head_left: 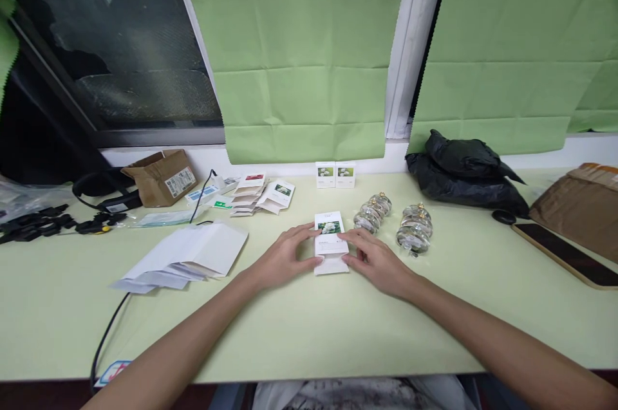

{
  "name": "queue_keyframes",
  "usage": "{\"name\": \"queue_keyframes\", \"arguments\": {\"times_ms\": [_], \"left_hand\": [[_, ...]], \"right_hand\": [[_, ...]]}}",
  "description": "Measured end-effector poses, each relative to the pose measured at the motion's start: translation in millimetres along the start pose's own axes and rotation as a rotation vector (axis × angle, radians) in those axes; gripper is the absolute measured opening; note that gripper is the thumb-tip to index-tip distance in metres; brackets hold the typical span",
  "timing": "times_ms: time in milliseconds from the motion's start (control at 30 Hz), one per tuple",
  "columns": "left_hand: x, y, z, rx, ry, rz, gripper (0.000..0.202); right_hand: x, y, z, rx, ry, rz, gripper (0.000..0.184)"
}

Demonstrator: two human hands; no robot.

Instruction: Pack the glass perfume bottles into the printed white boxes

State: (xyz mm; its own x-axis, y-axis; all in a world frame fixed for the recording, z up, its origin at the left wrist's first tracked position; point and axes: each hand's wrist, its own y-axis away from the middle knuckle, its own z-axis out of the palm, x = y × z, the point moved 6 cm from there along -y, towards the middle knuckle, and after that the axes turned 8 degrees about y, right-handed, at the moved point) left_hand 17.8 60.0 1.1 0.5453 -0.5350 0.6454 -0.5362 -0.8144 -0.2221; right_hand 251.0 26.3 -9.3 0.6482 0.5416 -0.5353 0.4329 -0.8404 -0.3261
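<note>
A small white cardboard box (329, 244) with a white-flower picture lies on the pale green table, its open end flap toward me. My left hand (288, 255) grips its left side between thumb and fingers. On the right side, my right hand (371, 257) holds it the same way. Just right of the box stand two stacks of round clear glass jars, a left stack (372, 212) and a right stack (414, 230), with gold-coloured knobs. Behind the box, two closed white boxes (335, 175) with flower pictures stand side by side near the wall.
Flat printed cartons (250, 194) lie at the back left, beside a brown cardboard box (164, 179). White paper sheets (186, 255) and a black cable (110, 333) are on the left. A black plastic bag (466, 175), a phone (570, 254) and a brown package (579, 210) lie right.
</note>
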Motion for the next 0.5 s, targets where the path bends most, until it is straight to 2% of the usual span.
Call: {"name": "queue_keyframes", "arguments": {"times_ms": [333, 500], "left_hand": [[8.5, 1.4, 2.9, 0.052, -0.042, -0.021, 0.052], [13.0, -1.3, 6.4, 0.085, -0.056, -0.001, 0.057]], "right_hand": [[-1.2, -1.4, -0.4, 0.06, 0.017, 0.007, 0.042], [-0.8, -2.6, -0.6, 0.102, 0.038, 0.01, 0.04]]}}
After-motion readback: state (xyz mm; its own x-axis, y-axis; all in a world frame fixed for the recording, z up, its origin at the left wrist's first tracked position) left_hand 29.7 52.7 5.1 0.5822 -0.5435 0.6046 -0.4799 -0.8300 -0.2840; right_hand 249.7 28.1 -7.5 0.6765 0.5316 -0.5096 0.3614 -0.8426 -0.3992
